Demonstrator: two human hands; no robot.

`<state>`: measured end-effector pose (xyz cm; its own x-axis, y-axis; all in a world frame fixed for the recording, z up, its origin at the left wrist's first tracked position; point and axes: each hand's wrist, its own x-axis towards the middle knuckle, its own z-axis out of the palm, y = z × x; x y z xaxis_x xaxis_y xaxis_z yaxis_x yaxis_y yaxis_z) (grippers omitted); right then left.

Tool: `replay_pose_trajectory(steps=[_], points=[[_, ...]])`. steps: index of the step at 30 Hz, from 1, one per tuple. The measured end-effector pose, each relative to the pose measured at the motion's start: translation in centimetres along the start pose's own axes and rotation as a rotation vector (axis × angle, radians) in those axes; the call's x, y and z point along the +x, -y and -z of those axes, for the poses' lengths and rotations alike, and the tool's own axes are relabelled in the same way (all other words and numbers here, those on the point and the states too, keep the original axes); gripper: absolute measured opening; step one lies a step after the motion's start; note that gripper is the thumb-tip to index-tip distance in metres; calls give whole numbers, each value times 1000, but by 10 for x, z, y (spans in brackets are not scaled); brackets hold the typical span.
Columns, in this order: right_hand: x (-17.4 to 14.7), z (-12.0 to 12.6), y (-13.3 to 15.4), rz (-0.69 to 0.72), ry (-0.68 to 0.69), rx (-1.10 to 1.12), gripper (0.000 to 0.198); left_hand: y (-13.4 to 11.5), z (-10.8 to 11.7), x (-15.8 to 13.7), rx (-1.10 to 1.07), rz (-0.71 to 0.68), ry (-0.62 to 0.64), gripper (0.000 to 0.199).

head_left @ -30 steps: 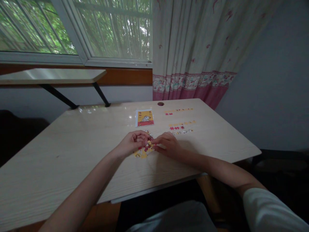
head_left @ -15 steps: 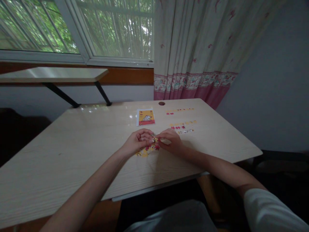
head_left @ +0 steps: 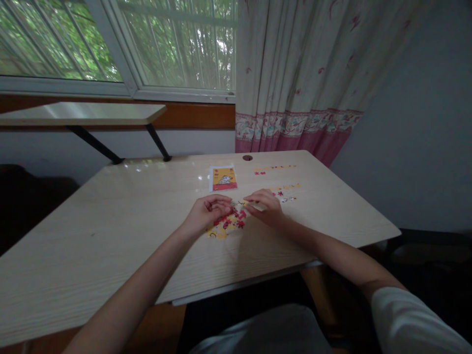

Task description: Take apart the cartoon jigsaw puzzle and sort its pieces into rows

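Observation:
A small heap of red, yellow and white jigsaw puzzle pieces (head_left: 227, 223) lies on the table in front of me. My left hand (head_left: 211, 210) is over the heap's left side, its fingers curled with thumb and fingertips close together; what it holds, if anything, is hidden. On the other side, my right hand (head_left: 266, 206) pinches a small yellowish puzzle piece (head_left: 246, 202) between thumb and forefinger, at the heap's upper right edge. Beyond the hands lies a yellow and red picture card (head_left: 224, 179) with a white animal on it.
Sorted puzzle pieces (head_left: 275, 168) lie in rows at the back right of the wooden table (head_left: 129, 236). More rows (head_left: 289, 199) lie beside my right hand, which partly covers them. A raised shelf (head_left: 84, 113) on black legs stands at the back left.
My hands have moved apart, the right a little up and right, the left slightly left. More of the heap shows between them. Part of the nearer rows is now covered by my right hand.

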<state>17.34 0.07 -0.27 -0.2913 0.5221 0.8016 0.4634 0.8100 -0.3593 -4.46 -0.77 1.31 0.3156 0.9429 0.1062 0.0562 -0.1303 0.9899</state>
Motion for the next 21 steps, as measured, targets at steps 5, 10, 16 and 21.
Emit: replay_pose_trajectory(steps=[5,10,16,21], points=[[8,12,-9,-40,-102,-27,14,-1,19,0,595,-109,-47,22],[11,18,-14,-19,-56,-33,15,-4,32,-2,879,-163,46,22],[26,66,-46,-69,230,-52,19,-4,38,-1,929,-138,75,25],[15,130,-87,-499,499,-104,33,-7,41,-2,944,-130,77,27]])
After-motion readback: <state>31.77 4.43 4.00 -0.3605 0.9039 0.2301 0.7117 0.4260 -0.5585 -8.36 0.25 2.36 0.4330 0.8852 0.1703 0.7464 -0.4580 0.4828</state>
